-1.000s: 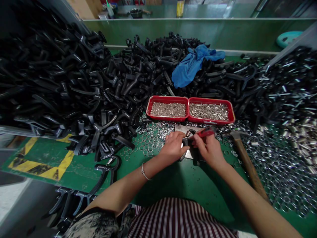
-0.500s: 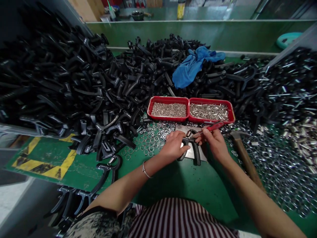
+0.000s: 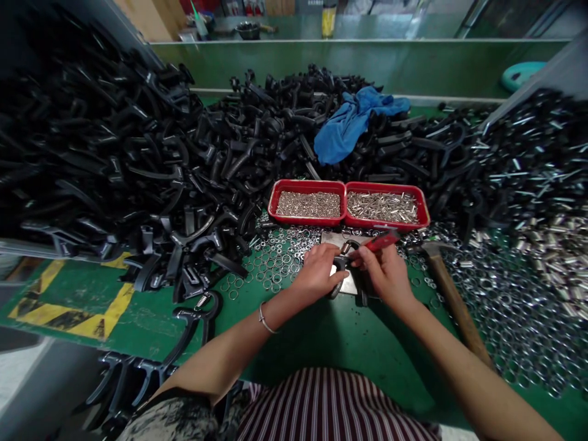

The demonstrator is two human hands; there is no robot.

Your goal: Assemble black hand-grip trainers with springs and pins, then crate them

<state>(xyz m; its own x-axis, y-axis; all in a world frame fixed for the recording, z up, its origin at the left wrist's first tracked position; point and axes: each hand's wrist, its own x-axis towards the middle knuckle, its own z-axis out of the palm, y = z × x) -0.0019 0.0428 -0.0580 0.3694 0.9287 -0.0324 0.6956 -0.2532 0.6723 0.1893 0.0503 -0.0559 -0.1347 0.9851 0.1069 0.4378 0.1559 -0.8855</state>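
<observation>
On a small metal plate (image 3: 350, 285) lies a black hand-grip exerciser (image 3: 339, 264) with a coil spring near its top. My left hand (image 3: 319, 266) is closed on its left side, thumb toward the handle. From the right, my right hand (image 3: 386, 269) grips a red-handled tool (image 3: 384, 240), whose working end is mostly hidden by my fingers. Those fingers are against the exerciser near the spring, covering part of it. Another exerciser with a spring (image 3: 202, 301) rests on the table's left edge.
Two red trays (image 3: 307, 220) of small metal pins and bits stand behind the plate. A hammer (image 3: 452, 300) lies right, beside many metal rings (image 3: 509, 331). Black handles (image 3: 220, 141) are heaped behind and left, with a blue cloth (image 3: 344, 131) on top. Loose rings (image 3: 271, 266) lie left.
My right hand has moved slightly left and in over the exerciser, and the red-handled tool has come with it. My left hand keeps its hold. The whole view has shifted slightly.
</observation>
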